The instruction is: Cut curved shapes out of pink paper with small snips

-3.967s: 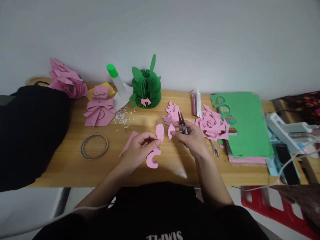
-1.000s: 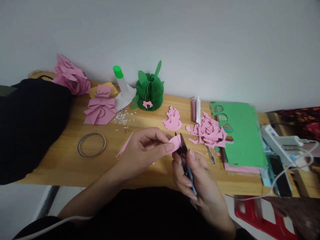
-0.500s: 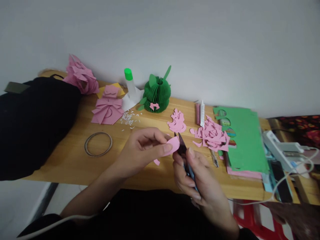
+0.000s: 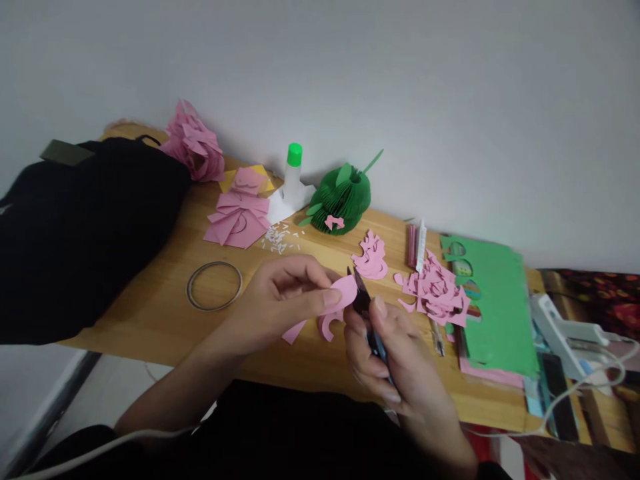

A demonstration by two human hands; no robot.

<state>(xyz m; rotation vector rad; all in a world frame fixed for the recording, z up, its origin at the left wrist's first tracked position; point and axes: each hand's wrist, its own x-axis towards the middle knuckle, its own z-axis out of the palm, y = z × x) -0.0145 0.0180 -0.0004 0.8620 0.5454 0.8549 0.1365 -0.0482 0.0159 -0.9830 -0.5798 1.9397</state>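
Observation:
My left hand (image 4: 285, 300) pinches a small rounded pink paper piece (image 4: 346, 291) above the front of the wooden table (image 4: 150, 313). My right hand (image 4: 395, 363) is closed around small dark snips (image 4: 364, 308), whose blades touch the right edge of that pink piece. A curved pink offcut (image 4: 327, 325) and a pink strip (image 4: 293, 331) lie on the table just beneath the hands.
A metal ring (image 4: 214, 285) lies left of my hands. Behind are a green honeycomb paper ball (image 4: 343, 197), a green-capped glue bottle (image 4: 291, 175), folded pink paper (image 4: 239, 217) and pink scraps (image 4: 435, 287). Green sheets (image 4: 493, 303) lie right, a black bag (image 4: 75, 227) left.
My left hand took up a pink piece and brought it to the snips; my right hand dropped lower and turned the blades to it. The camera view has swung and tilted to the left.

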